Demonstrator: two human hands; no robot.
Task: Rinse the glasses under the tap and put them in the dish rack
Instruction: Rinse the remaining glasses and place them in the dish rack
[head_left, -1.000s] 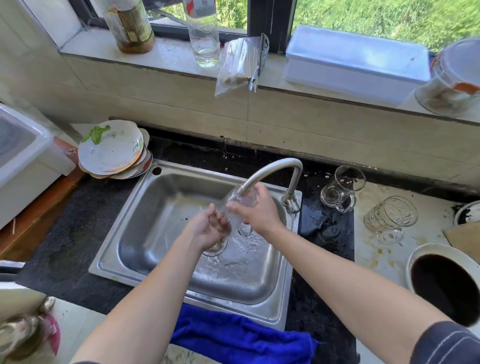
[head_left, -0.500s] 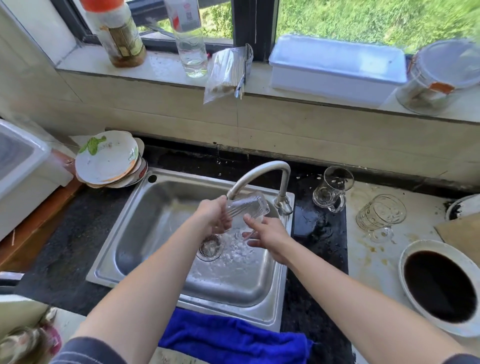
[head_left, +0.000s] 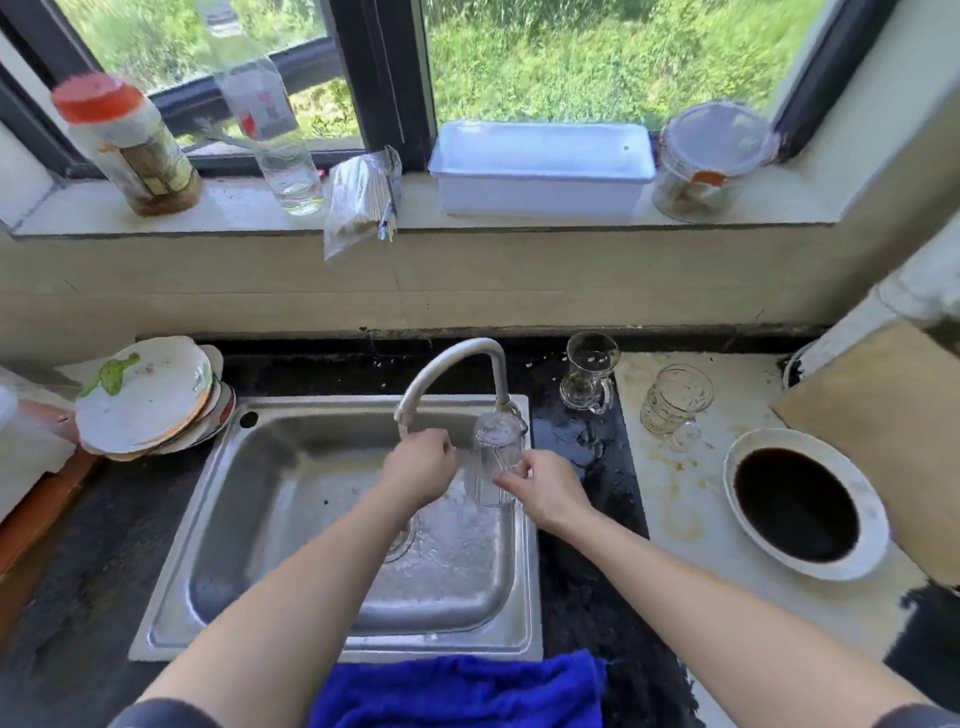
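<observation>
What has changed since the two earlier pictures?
The glass passed from the left hand to the right hand: half a second ago the left held it lying sideways under the tap; now the right grips it on end, right of the stream. The left let go, fingers curled under the spout. The glass mug by the tap and the plate stack stayed put.

The glass (head_left: 485, 457) no longer lies tilted in the left hand (head_left: 418, 470) under the tap (head_left: 449, 354). It now stands nearly upright further right, close to the right rim of the sink (head_left: 529, 571), pinched by the right hand (head_left: 550, 493). The left hand has let go and curls beneath the running water.
</observation>
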